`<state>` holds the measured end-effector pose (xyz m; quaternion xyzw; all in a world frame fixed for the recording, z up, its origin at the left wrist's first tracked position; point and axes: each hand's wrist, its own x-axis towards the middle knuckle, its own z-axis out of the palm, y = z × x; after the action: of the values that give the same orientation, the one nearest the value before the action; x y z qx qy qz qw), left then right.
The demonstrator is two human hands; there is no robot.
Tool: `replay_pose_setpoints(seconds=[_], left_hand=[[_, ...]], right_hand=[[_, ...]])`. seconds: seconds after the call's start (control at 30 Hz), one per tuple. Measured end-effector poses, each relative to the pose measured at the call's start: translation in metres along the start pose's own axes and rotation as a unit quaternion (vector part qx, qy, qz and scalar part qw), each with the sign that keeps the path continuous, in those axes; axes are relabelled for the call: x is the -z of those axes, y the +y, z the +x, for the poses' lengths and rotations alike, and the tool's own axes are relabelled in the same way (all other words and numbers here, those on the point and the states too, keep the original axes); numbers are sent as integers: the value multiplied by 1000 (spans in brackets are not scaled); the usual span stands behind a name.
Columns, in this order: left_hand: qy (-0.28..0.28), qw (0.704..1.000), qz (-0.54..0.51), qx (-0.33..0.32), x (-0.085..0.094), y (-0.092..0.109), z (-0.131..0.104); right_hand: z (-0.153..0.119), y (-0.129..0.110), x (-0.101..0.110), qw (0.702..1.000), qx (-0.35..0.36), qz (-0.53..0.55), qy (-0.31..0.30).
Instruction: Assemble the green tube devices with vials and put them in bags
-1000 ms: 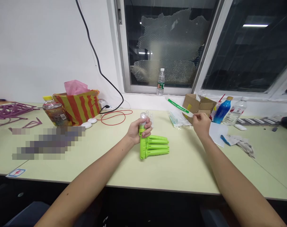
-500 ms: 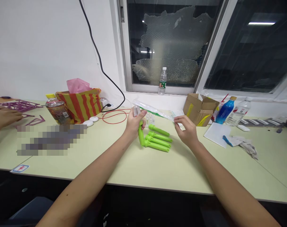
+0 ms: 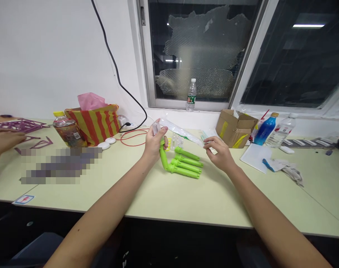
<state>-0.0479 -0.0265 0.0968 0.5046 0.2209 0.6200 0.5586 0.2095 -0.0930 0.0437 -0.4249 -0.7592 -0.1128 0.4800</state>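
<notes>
My left hand (image 3: 152,146) is closed around a bright green handle-like piece (image 3: 164,160), which slants down toward the table. A clear plastic part (image 3: 156,128) pokes out above the thumb; whether it joins the green piece is hidden by the fingers. From near the left fingertips, a long clear plastic bag (image 3: 180,132) with green print stretches across to my right hand (image 3: 220,153). There the thumb and fingers pinch its end. Several green tubes (image 3: 186,172) with notched ends lie side by side on the table between my hands. Small clear parts (image 3: 177,142) lie behind them.
An opened cardboard box (image 3: 236,128), a blue bottle (image 3: 266,130) and a glove (image 3: 287,171) are on the right. A striped bag (image 3: 98,124) and a drink bottle (image 3: 70,130) stand left. Another person's hand (image 3: 7,139) is at purple pieces (image 3: 21,124), far left.
My left hand has moved slightly left with the green piece, whose upper end leans further left. The plastic bag appears drawn tauter between my hands. My right hand has barely shifted.
</notes>
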Motion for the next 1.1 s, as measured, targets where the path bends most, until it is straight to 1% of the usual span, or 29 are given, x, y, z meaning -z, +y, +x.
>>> replay_pose_setpoints(seconds=[0.13,0.27,0.33,0.4,0.5,0.63,0.7,0.77,0.83,0.9,0.93,1.0,1.07,1.1], left_hand=[[-19,1000,21,-11,2,6,1],[-27,998,52,-28,4,11,3],[-32,998,50,-21,4,12,3],[-40,998,40,-4,2,11,1],[-64,997,26,25,-5,8,-6],[-126,989,48,54,-20,2,-24],[-156,983,69,65,-26,0,-33],[-168,978,106,66,-30,1,-40],[-148,975,161,35,-32,2,-42],[-96,965,237,-48,-34,4,-41],[-69,952,281,-103,-35,5,-39],[-40,907,370,-199,-39,8,-35],[-39,864,434,-252,-42,11,-31],[-39,851,452,-265,-44,13,-29]], right_hand=[[-1,1,1,1000,-3,5,-13],[-1,-2,5,999,-6,8,-38],[1,-7,7,999,-6,5,-33],[5,-17,9,1000,-13,6,-14],[15,-40,6,999,-41,-2,-1],[26,-68,-5,997,-64,-30,-43],[27,-72,-9,994,-93,-25,-56],[27,-70,-11,990,-124,-39,-60],[25,-66,-10,984,-143,-94,-56],[23,-64,-9,971,-150,-175,-53],[23,-65,-8,964,-150,-211,-53],[21,-69,-10,954,-142,-257,-54],[20,-73,-13,952,-132,-270,-54],[19,-75,-14,952,-130,-271,-55]])
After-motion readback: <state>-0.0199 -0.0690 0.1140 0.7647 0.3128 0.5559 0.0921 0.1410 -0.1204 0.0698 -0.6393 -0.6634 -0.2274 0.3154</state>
